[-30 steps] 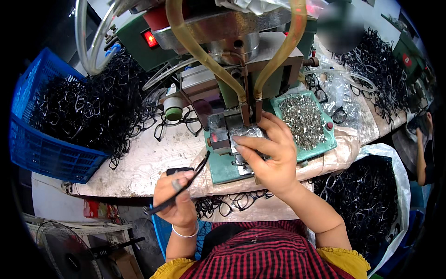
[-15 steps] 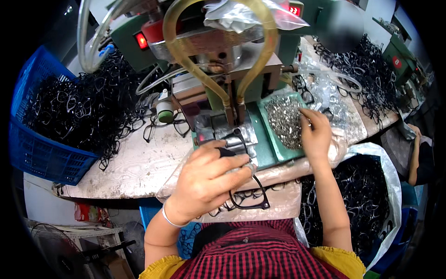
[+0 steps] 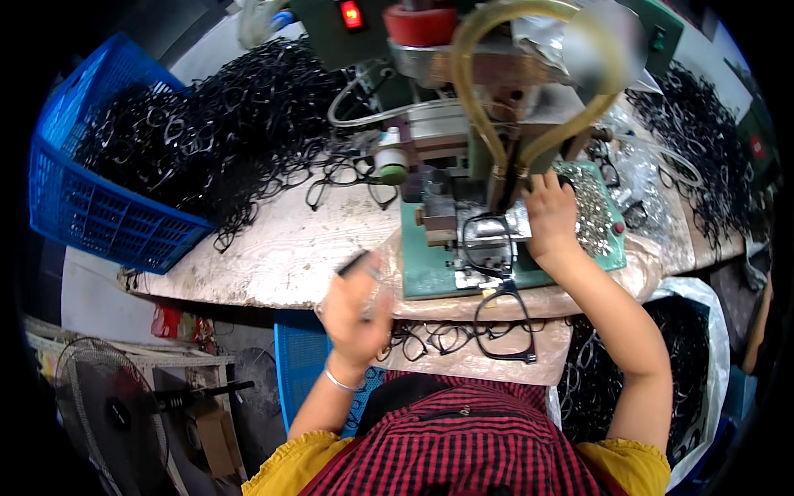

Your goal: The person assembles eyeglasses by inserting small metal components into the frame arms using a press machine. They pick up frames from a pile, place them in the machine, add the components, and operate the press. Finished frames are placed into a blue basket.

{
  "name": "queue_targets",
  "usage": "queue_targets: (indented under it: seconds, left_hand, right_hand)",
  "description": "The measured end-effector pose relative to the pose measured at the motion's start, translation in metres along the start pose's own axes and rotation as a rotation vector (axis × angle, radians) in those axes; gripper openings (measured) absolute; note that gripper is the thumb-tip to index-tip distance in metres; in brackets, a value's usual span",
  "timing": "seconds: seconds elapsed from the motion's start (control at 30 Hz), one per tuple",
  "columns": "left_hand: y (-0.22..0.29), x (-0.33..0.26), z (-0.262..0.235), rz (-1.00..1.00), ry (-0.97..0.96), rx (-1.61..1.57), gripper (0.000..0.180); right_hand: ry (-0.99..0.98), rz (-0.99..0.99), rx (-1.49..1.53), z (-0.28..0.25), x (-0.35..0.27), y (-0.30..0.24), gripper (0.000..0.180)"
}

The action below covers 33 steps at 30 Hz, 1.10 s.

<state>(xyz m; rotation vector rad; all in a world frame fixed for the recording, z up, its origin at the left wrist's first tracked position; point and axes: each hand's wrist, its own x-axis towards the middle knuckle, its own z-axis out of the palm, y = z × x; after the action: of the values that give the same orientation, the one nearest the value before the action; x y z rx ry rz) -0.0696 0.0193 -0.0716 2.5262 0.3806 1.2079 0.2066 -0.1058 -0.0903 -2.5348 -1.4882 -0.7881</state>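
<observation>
My left hand point(image 3: 356, 318) is raised in front of the bench edge, its fingers closed around a thin black eyeglass arm point(image 3: 354, 263). My right hand point(image 3: 550, 217) reaches to the green press machine point(image 3: 496, 91). Its fingertips sit by the fixture under the yellow hoses, and what they pinch is hidden. A black eyeglass frame point(image 3: 488, 241) lies clamped on the fixture just left of that hand. A second black frame point(image 3: 504, 331) hangs over the bench edge below it. A green tray of small metal parts point(image 3: 591, 211) lies right behind my right hand.
A blue basket point(image 3: 91, 219) and a big heap of black frames point(image 3: 215, 132) fill the bench's left. More frames pile up at the far right point(image 3: 703, 124) and in a white bag point(image 3: 703, 331) by my right elbow. A fan point(image 3: 107, 413) stands low left.
My left hand has pulled back from the fixture toward the bench edge, holding a black arm. My right hand has moved from the parts tray to the fixture. The view has tilted.
</observation>
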Motion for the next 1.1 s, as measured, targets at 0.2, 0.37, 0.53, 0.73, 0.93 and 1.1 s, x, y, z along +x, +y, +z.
queue_targets:
  seconds: [0.2, 0.37, 0.53, 0.73, 0.93, 1.1]
  left_hand:
    - [-0.111, 0.08, -0.001, -0.092, 0.085, 0.194, 0.012]
    - [-0.175, 0.122, 0.076, -0.146, -0.314, 0.287, 0.017]
    - [-0.197, 0.064, 0.096, -0.284, -0.337, 0.224, 0.017]
    - [-0.155, 0.046, 0.035, -0.144, -0.2, 0.211, 0.018]
    - [-0.108, 0.067, 0.033, -0.168, 0.099, -0.036, 0.015]
    - [-0.092, 0.002, 0.053, -0.742, 0.346, -0.767, 0.016]
  right_hand:
    - [-0.298, -0.166, -0.206, -0.018, 0.005, -0.011, 0.017]
    - [0.05, 0.068, 0.293, -0.037, 0.001, 0.024, 0.014]
    - [0.331, 0.584, 0.796, -0.048, -0.048, 0.054, 0.01]
    - [0.316, 0.73, 1.064, -0.066, -0.098, 0.036, 0.011]
    - [0.432, 0.224, 1.101, -0.088, -0.005, -0.002, 0.012]
    - [0.458, 0.545, 1.439, -0.071, -0.004, -0.042, 0.029]
